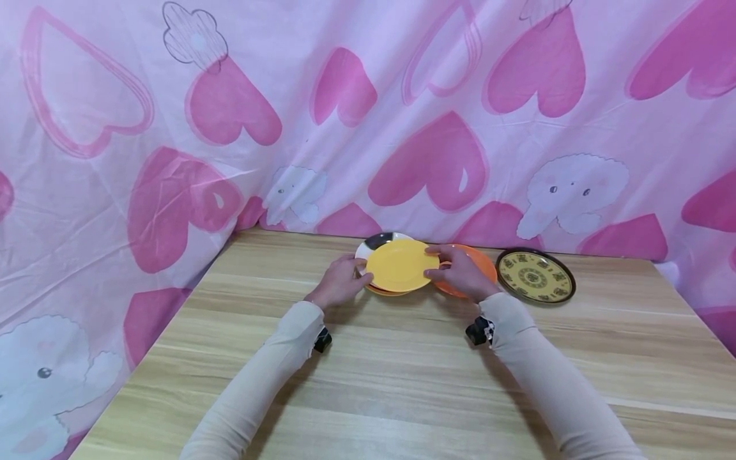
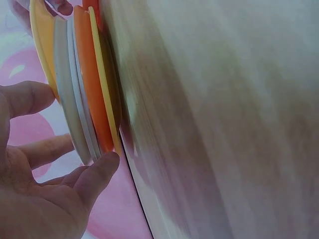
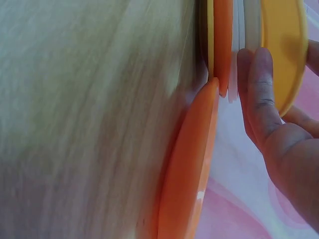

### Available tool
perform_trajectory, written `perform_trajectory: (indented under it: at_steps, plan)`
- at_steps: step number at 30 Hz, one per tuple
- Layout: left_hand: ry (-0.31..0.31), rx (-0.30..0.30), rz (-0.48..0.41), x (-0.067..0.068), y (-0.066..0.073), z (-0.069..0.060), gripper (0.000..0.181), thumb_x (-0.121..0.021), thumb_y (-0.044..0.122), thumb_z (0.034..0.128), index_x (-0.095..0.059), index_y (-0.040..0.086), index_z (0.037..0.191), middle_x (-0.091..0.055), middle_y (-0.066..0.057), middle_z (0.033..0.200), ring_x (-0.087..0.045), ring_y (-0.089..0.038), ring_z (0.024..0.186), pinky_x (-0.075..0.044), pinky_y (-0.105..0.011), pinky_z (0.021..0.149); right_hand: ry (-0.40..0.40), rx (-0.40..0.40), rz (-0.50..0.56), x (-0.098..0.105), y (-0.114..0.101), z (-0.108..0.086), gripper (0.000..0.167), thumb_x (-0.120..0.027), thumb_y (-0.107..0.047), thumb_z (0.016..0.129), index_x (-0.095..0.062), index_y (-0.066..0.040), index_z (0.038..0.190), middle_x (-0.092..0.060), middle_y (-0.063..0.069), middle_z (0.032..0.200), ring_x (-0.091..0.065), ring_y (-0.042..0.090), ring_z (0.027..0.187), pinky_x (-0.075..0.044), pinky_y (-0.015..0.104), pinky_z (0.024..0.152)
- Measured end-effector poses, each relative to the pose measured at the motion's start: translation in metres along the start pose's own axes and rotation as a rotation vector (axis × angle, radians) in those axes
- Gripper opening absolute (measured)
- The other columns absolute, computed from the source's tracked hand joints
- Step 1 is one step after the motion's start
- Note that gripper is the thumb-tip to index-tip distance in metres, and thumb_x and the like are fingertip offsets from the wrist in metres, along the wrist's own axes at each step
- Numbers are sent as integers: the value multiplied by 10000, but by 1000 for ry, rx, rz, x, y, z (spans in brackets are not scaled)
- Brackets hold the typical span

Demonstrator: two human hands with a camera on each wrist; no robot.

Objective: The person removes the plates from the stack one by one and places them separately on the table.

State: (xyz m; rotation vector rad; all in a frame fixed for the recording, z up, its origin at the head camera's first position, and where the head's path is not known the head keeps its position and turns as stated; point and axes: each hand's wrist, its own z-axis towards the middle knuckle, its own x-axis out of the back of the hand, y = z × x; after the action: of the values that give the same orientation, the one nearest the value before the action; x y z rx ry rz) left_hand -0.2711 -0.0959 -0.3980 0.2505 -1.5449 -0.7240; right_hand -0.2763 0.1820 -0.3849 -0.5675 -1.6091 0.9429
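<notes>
A yellow plate lies tilted over a stack of plates in the head view, its right side raised. At its left edge my left hand has one digit on the yellow rim and others around the edge of the stack. In the left wrist view, white plates, an orange plate and a lower yellow plate show beneath the top one. My right hand pinches the top plate's right edge; in the right wrist view its fingers reach under that plate, beside the white rims.
An orange plate sits right of the stack, partly behind the right hand. Farther right lies a dark-rimmed patterned plate. The wooden table extends toward the front, and a pink heart-printed cloth hangs behind it.
</notes>
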Motion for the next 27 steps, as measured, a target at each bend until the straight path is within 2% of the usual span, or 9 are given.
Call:
perform_trajectory:
  at_steps: [3, 7, 11, 14, 17, 22, 27]
  plan:
    - [1, -16, 0, 0, 0, -1, 446, -602, 299, 974, -624, 51, 1344, -561, -177, 1429, -527, -327, 1320, -407, -481, 1154, 1, -7, 1, -1, -1, 1, 597, -691, -210, 924, -479, -44, 1458, -535, 181, 1414, -549, 318, 1207, -535, 357, 953]
    - [-7, -7, -9, 2, 1, -3, 450, -574, 307, 1000, -607, 45, 1364, -548, -184, 1432, -571, -309, 1238, -451, -463, 1110, 9, -27, 10, -1, -1, 1, 614, -687, -209, 924, -467, -38, 1471, -506, 177, 1467, -523, 324, 1239, -512, 392, 987]
    - [-18, 7, -44, 2, 1, -2, 410, -534, 275, 1027, -619, -3, 1316, -634, -180, 1193, -606, -254, 987, -531, -429, 935, 5, -38, 46, -1, -1, 0, 629, -686, -198, 918, -456, -37, 1482, -460, 174, 1526, -482, 359, 1330, -493, 464, 1056]
    - [-23, 7, -51, 3, 0, -1, 399, -544, 221, 1020, -602, -32, 1322, -649, -161, 1046, -592, -223, 894, -545, -402, 878, 2, -49, 86, -1, 0, -1, 629, -682, -183, 919, -451, -46, 1488, -419, 170, 1562, -432, 390, 1397, -475, 495, 1088]
    - [-34, 14, -39, 4, 1, 1, 447, -577, 188, 999, -550, -39, 1383, -659, -158, 1070, -607, -217, 908, -555, -387, 899, -1, -54, 110, 1, 2, -2, 621, -671, -167, 929, -443, -55, 1496, -393, 166, 1581, -427, 392, 1404, -497, 475, 1065]
    - [-36, 33, -44, 3, 0, 3, 466, -594, 180, 988, -535, -33, 1398, -654, -180, 1172, -631, -238, 963, -561, -382, 926, -6, -60, 160, 2, 3, -3, 619, -660, -135, 937, -429, -62, 1506, -421, 187, 1547, -524, 320, 1285, -569, 371, 961]
    - [-32, 51, -42, 3, 1, 4, 474, -585, 182, 988, -527, -29, 1409, -625, -202, 1292, -634, -268, 1039, -550, -398, 981, -15, -74, 228, 4, 3, -3, 639, -653, -91, 932, -405, -67, 1521, -449, 208, 1517, -580, 266, 1201, -586, 336, 926]
